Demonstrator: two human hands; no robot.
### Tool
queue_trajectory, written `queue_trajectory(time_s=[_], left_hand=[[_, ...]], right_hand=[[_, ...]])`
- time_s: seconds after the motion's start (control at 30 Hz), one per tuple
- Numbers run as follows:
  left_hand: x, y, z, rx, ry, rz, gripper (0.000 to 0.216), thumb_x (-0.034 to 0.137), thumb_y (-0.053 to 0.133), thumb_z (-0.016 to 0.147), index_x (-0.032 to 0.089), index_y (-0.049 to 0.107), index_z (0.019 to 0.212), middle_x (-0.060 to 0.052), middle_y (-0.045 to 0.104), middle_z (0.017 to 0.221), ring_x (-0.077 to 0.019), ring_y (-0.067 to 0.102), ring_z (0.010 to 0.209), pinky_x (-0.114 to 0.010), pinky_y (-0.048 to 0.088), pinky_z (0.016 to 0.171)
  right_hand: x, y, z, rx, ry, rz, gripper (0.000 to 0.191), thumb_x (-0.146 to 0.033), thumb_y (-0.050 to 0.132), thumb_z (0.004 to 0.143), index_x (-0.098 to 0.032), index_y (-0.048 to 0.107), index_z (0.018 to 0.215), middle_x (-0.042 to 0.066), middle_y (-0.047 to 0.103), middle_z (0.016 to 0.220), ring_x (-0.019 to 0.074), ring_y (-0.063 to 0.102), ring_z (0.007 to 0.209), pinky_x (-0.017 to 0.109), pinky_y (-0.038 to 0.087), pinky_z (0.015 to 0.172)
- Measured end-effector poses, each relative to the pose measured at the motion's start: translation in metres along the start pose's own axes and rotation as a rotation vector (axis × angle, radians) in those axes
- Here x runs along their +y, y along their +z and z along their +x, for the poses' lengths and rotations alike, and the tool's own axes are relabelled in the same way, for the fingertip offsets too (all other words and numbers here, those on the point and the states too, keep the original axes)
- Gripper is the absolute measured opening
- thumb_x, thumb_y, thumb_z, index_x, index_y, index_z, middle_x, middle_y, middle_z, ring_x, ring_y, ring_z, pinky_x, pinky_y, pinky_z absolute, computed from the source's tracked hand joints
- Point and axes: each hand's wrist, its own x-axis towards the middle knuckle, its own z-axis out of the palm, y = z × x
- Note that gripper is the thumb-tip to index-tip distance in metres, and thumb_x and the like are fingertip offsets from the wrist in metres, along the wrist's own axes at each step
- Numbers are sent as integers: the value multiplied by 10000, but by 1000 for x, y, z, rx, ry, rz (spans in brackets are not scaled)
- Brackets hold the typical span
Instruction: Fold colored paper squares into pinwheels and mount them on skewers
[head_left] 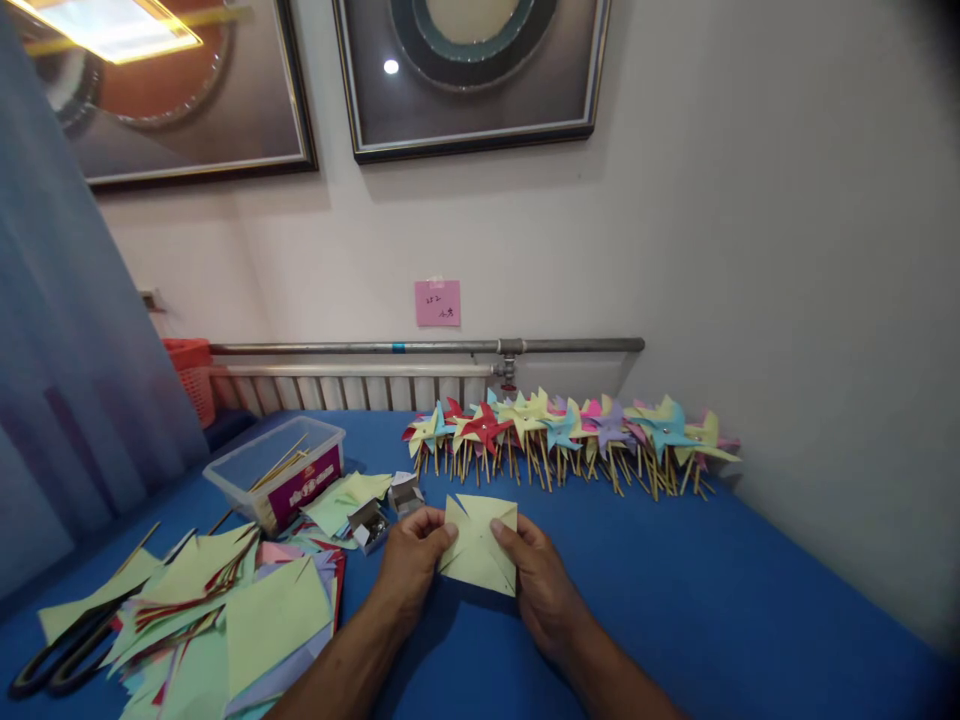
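Between my two hands is a pale yellow square of paper (480, 548), with slits running in from its corners. My left hand (415, 550) pinches its left edge between thumb and fingers. On the opposite edge, my right hand (536, 570) grips the same sheet, thumb on top. The paper is held above the blue tabletop (645, 590), facing me. Just left of my left hand stand a small open box (369, 525) with shiny metal bits in it and another small box (406, 494).
Stacks of coloured paper squares (277, 615) and black-handled scissors (75, 650) lie at the left. Behind them stands a plastic tub (307, 490) with thin sticks (281, 465). A row of paper pinwheels on sticks (562, 430) lines the back, near the radiator (337, 390).
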Motion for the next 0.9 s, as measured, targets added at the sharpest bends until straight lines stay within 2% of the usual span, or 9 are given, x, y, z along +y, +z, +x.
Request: queue_trajectory(time_s=[0.23,0.43,0.53,0.67,0.77,0.9], left_hand=[[-1,1,-1,-8,0,-7,393,435,902,547,149,698,721,-13,711,637,-132,584,548,-251,456,576],[2,0,1,25,42,16,357,412,879,563,160,681,720,7,695,635,-122,580,555,-236,449,572],[0,-3,5,66,103,77,314,392,850,593,168,664,712,27,663,627,-113,559,557,-230,438,574],[-4,-6,6,92,177,235,215,371,755,688,184,654,719,36,622,624,-118,535,561,-239,423,571],[-3,-6,1,86,348,462,130,308,658,792,197,658,726,16,622,663,-139,556,611,-255,435,599],[-3,-5,-9,-18,819,813,152,157,571,890,196,685,796,-34,669,821,-167,623,794,-285,469,736]], right_hand=[[10,-3,2,53,14,-107,570,-484,917,654,-138,752,1076,112,815,914,295,763,811,388,586,757],[16,-11,6,77,-3,-217,520,-483,866,708,-143,759,1087,114,818,949,302,770,853,390,597,784],[17,-10,6,97,8,-272,482,-466,851,715,-144,769,1065,113,818,932,312,770,873,380,598,759],[20,-10,5,68,26,-271,437,-478,827,737,-150,774,1021,103,815,877,288,769,783,377,600,745],[25,-12,7,84,23,-267,431,-489,825,736,-149,773,994,94,809,839,270,756,728,354,590,694],[32,-15,11,108,7,-246,439,-509,822,736,-149,767,980,80,796,799,241,729,670,320,558,634]])
